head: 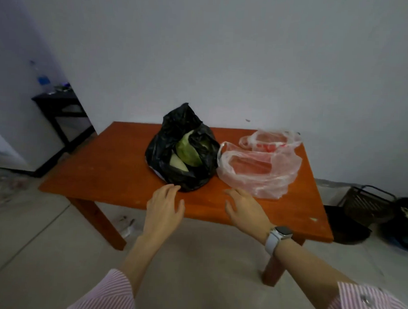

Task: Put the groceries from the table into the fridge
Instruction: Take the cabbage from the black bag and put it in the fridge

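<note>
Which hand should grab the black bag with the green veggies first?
Probably the left hand. Its fingertips are right at the black bag, near its front edge. The right hand is open too, but sits closer to the clear pink bag.

No text, label, brand, number or sign is showing legibly anywhere in this view.
</note>
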`<act>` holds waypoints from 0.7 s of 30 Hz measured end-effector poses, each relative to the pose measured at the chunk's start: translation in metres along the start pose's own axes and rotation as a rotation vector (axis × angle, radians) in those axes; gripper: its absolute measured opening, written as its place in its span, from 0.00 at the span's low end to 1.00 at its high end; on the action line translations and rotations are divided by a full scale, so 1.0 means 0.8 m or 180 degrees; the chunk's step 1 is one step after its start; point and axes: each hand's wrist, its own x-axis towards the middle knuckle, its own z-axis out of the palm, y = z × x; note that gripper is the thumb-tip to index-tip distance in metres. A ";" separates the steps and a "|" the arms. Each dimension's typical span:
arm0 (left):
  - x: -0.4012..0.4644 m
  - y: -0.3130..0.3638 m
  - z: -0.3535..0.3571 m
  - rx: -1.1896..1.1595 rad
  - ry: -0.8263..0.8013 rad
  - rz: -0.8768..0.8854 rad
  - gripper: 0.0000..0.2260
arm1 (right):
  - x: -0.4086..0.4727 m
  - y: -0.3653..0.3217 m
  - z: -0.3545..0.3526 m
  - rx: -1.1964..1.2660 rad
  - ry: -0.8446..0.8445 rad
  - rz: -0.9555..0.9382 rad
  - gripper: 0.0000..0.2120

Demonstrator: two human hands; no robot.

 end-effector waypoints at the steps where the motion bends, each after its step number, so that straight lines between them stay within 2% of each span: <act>1: 0.035 -0.006 0.000 -0.0009 0.0043 -0.0015 0.17 | 0.038 0.002 -0.002 0.0070 0.0061 -0.0069 0.17; 6: 0.167 -0.047 0.005 -0.0021 0.0234 0.0183 0.15 | 0.193 0.001 0.008 0.0227 0.0233 -0.0496 0.16; 10: 0.262 -0.082 0.011 0.0191 0.0076 0.0457 0.19 | 0.282 0.010 0.036 0.0102 0.0101 -0.0543 0.18; 13: 0.343 -0.103 0.029 0.0358 -0.0022 0.0812 0.20 | 0.340 0.026 0.065 -0.0261 -0.0093 -0.0570 0.21; 15: 0.399 -0.115 0.051 0.0477 -0.0100 0.1131 0.19 | 0.373 0.035 0.086 -0.0844 -0.0109 -0.0692 0.23; 18: 0.475 -0.139 0.094 0.0656 -0.0340 0.1488 0.20 | 0.416 0.041 0.112 -0.1472 -0.0315 -0.0448 0.22; 21: 0.532 -0.172 0.133 0.0781 -0.0702 0.1661 0.23 | 0.445 0.059 0.120 -0.1237 -0.0246 0.0039 0.16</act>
